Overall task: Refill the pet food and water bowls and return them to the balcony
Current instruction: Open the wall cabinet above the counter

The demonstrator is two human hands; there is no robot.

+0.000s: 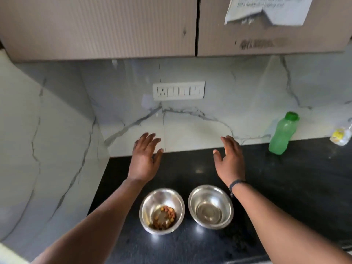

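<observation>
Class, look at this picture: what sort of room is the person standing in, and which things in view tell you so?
Most likely a home kitchen. A dark polished countertop runs under wall cabinets, with a marble-look backsplash holding a socket and switch panel. Two steel bowls and a green bottle stand on the counter.

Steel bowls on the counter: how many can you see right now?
2. The bowl with kibble sits on the black counter below the left hand; the empty-looking bowl stands just right of it, below the right hand. None looks hidden.
</observation>
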